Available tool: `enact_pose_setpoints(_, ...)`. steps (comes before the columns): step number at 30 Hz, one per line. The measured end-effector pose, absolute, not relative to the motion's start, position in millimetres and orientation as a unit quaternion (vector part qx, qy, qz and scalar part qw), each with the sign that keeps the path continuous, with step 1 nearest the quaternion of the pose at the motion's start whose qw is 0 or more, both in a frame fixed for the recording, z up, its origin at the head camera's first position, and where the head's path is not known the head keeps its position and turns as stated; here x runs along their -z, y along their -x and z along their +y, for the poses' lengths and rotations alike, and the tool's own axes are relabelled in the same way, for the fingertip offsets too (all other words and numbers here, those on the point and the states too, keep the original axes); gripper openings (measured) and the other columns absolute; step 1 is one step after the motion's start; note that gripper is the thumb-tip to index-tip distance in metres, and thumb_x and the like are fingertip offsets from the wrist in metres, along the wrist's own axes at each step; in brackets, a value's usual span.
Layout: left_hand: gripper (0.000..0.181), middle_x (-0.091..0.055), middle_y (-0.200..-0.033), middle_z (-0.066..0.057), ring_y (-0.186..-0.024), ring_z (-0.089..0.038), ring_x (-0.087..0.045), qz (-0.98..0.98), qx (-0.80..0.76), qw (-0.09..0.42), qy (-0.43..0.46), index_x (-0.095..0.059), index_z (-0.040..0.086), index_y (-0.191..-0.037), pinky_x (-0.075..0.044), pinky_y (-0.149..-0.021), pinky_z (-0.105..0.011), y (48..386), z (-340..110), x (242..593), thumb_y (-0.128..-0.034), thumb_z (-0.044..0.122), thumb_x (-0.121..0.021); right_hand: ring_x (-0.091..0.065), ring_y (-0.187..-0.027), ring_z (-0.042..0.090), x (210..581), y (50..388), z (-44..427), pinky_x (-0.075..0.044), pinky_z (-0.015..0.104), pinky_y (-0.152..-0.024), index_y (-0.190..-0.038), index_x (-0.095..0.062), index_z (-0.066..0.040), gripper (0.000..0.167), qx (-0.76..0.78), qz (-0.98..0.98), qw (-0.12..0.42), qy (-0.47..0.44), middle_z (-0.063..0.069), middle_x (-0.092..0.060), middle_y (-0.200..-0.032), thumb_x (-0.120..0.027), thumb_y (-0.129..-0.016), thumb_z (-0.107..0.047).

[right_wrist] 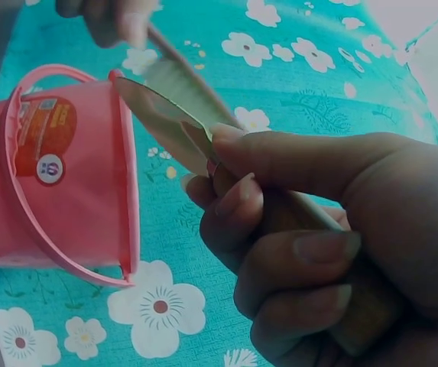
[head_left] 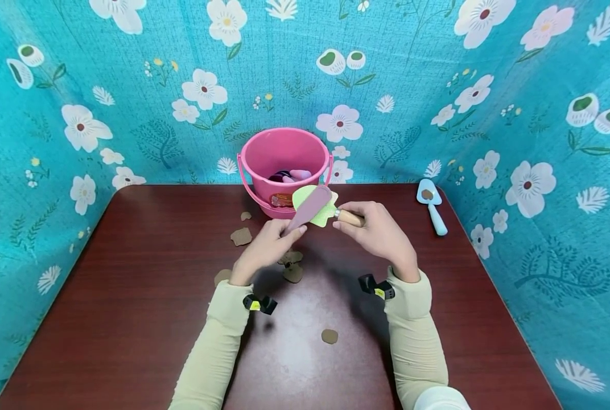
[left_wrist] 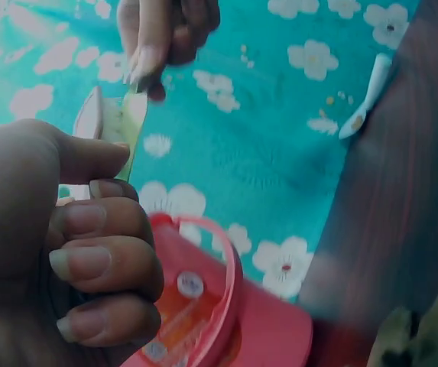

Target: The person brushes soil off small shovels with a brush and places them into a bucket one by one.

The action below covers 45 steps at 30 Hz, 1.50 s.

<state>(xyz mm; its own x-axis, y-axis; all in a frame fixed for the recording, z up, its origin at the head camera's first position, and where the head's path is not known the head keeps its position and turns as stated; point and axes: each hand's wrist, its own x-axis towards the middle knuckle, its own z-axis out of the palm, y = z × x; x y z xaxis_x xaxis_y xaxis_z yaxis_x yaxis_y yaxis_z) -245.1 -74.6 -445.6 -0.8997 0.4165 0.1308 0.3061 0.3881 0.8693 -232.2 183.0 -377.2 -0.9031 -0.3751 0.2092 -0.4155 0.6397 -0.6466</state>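
A mauve brush (head_left: 312, 206) is gripped by its handle in my left hand (head_left: 265, 249), its back facing the head camera. My right hand (head_left: 384, 233) holds a small trowel by its wooden handle (head_left: 350, 218), thumb near the metal collar. The trowel's pale green blade (right_wrist: 165, 115) is held up in front of the bucket, partly behind the brush in the head view. Pale bristles (right_wrist: 184, 88) face the blade and seem to touch it; exact contact is hard to tell. In the left wrist view, curled fingers hide most of the brush handle.
A pink bucket (head_left: 284, 149) with its handle down stands against the flowered cloth, dark and pink things inside. Several flat brown pieces, including one piece (head_left: 329, 336) in front, lie on the dark table (head_left: 146, 273). At right lies a light blue shovel (head_left: 435, 213) with a brown lump.
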Motion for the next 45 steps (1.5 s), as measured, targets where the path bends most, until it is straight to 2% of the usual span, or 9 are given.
enact_pose_setpoints(3,0.040,-0.041,-0.061,0.000,-0.054,-0.015,-0.038,0.845,-0.499,0.034,-0.188,-0.050,0.009,-0.072,-0.032,-0.050,-0.028,250.5,-84.5,449.9,-0.1028,0.033,-0.060,-0.048,-0.065,0.018,376.3,232.2,185.2,-0.043,0.034,-0.064,-0.099,-0.073,-0.014,0.010,-0.361,-0.906,0.026,-0.218,0.002,-0.051,-0.068,-0.076,-0.093,-0.021)
enact_pose_setpoints(9,0.038,-0.038,-0.062,0.000,-0.055,-0.015,-0.034,0.860,-0.489,0.022,-0.144,-0.051,0.010,-0.075,-0.027,-0.048,-0.027,255.3,-100.1,451.4,-0.1030,0.034,-0.059,-0.052,-0.068,0.019,373.9,231.2,187.1,-0.045,0.035,-0.066,-0.109,-0.075,-0.010,0.020,-0.367,-0.906,0.021,-0.212,0.002,-0.059,-0.074,-0.076,-0.092,-0.021)
enact_pose_setpoints(16,0.039,-0.040,-0.057,0.000,-0.051,-0.013,-0.035,0.807,-0.545,0.053,-0.222,-0.052,0.007,-0.072,-0.029,-0.048,-0.027,247.6,-90.2,441.7,-0.1026,0.029,-0.061,-0.048,-0.064,0.018,374.6,230.9,183.7,-0.043,0.034,-0.062,-0.102,-0.074,-0.013,0.012,-0.368,-0.901,0.020,-0.228,0.001,-0.053,-0.068,-0.075,-0.093,-0.021)
enact_pose_setpoints(23,0.031,-0.042,-0.059,0.000,-0.052,-0.014,-0.038,0.799,-0.532,0.087,-0.266,-0.059,0.006,-0.081,-0.033,-0.051,-0.027,240.8,-71.1,441.8,-0.1023,0.029,-0.062,-0.049,-0.064,0.018,375.1,229.4,181.7,-0.044,0.035,-0.062,-0.104,-0.074,-0.013,0.013,-0.372,-0.897,0.016,-0.237,0.000,-0.052,-0.068,-0.076,-0.093,-0.020)
enact_pose_setpoints(25,0.028,-0.041,-0.060,-0.001,-0.052,-0.014,-0.039,0.805,-0.527,0.084,-0.260,-0.060,0.008,-0.083,-0.034,-0.052,-0.028,241.1,-69.6,443.5,-0.1023,0.028,-0.062,-0.049,-0.064,0.018,374.6,229.3,182.4,-0.044,0.035,-0.062,-0.102,-0.074,-0.014,0.011,-0.369,-0.898,0.021,-0.237,0.000,-0.053,-0.068,-0.076,-0.093,-0.020)
enact_pose_setpoints(30,0.038,-0.041,-0.060,0.000,-0.054,-0.014,-0.038,0.822,-0.515,0.063,-0.234,-0.055,0.006,-0.076,-0.034,-0.053,-0.028,248.4,-77.1,450.5,-0.1037,0.031,-0.059,-0.050,-0.065,0.018,374.1,229.4,186.9,-0.044,0.036,-0.065,-0.097,-0.073,-0.016,0.007,-0.363,-0.902,0.031,-0.232,0.000,-0.055,-0.069,-0.076,-0.093,-0.021)
enact_pose_setpoints(35,0.040,-0.039,-0.061,0.000,-0.055,-0.014,-0.037,0.847,-0.495,0.035,-0.189,-0.050,0.009,-0.072,-0.031,-0.052,-0.028,255.5,-91.9,455.3,-0.1033,0.033,-0.059,-0.049,-0.064,0.019,374.0,229.7,189.5,-0.043,0.036,-0.064,-0.100,-0.074,-0.014,0.010,-0.361,-0.905,0.024,-0.222,0.001,-0.052,-0.068,-0.075,-0.093,-0.020)
enact_pose_setpoints(39,0.039,-0.038,-0.062,0.000,-0.056,-0.014,-0.034,0.859,-0.487,0.019,-0.157,-0.050,0.010,-0.073,-0.028,-0.050,-0.028,257.6,-99.8,454.8,-0.1027,0.033,-0.060,-0.050,-0.066,0.020,373.8,230.0,190.4,-0.044,0.035,-0.064,-0.107,-0.075,-0.010,0.017,-0.367,-0.905,0.020,-0.213,0.002,-0.056,-0.070,-0.076,-0.092,-0.019)
enact_pose_setpoints(45,0.039,-0.040,-0.059,0.000,-0.053,-0.014,-0.036,0.831,-0.521,0.026,-0.196,-0.050,0.011,-0.071,-0.030,-0.049,-0.027,250.7,-92.9,445.6,-0.1022,0.031,-0.062,-0.054,-0.070,0.020,374.3,230.9,188.6,-0.046,0.035,-0.067,-0.113,-0.074,-0.010,0.023,-0.376,-0.901,0.016,-0.215,0.002,-0.064,-0.079,-0.076,-0.092,-0.021)
